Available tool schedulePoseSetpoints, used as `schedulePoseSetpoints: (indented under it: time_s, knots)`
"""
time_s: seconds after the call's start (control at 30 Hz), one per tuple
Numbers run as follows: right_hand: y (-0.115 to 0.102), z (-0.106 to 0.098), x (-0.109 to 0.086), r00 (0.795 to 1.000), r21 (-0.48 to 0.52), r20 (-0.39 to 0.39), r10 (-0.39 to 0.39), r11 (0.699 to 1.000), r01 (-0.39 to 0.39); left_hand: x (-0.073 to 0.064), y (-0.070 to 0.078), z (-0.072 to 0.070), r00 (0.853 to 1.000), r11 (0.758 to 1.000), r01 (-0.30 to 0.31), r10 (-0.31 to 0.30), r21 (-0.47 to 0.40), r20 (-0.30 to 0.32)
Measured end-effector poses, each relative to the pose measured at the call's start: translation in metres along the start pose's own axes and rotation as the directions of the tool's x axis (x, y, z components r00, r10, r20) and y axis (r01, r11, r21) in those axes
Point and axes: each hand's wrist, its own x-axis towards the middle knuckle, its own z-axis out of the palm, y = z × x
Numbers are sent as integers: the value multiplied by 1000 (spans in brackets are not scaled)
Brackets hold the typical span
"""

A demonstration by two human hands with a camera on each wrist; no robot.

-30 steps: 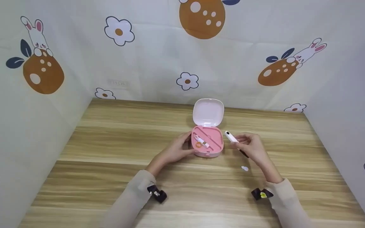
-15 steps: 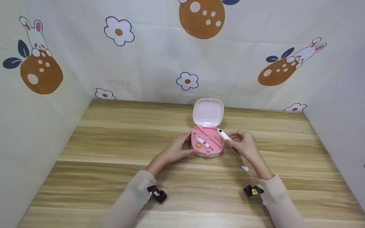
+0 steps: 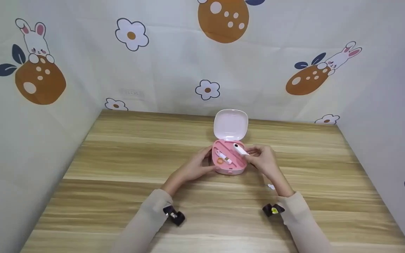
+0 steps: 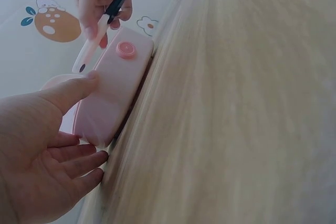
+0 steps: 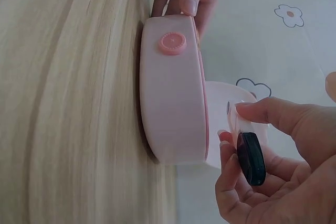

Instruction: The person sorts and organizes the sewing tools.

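Note:
An open pink case (image 3: pixel 230 172) stands on the table, its pale lid (image 3: pixel 231 123) tipped up behind. My left hand (image 3: pixel 196 166) grips the case's left side, with the thumb at the front corner and the fingers round the side. My right hand (image 3: pixel 264 160) pinches a slim white stick (image 3: pixel 240 149) between thumb and fingers. The stick has a black end (image 5: pixel 251 158) and a dark oval spot near its other tip. It is tilted over the right half of the case. Inside, left of a diagonal divider, lie a small white piece (image 3: pixel 224 157) and an orange ring (image 3: pixel 220 161).
A small white cloud-shaped piece (image 3: pixel 270 186) lies on the wooden table (image 3: pixel 135 140) beside my right wrist, partly covered by it. Patterned cloth walls (image 3: pixel 167 63) enclose the table at the back and sides.
My right hand has moved left with the white stick, from beside the case to over its right half. The left hand and the case have stayed put.

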Motion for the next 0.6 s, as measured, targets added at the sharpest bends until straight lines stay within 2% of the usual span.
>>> schedulePoseSetpoints:
  time_s: [0.17, 0.6]
  knots:
    - [-2, 6, 2, 1000, -7, -3, -10, 1000, 10, 1, -1, 0, 1000, 999, -18, 18, -32, -2]
    - [-7, 22, 8, 999, -64, -34, -5, 998, 3, 0, -1, 0, 1000, 1000, -17, 17, -13, -7]
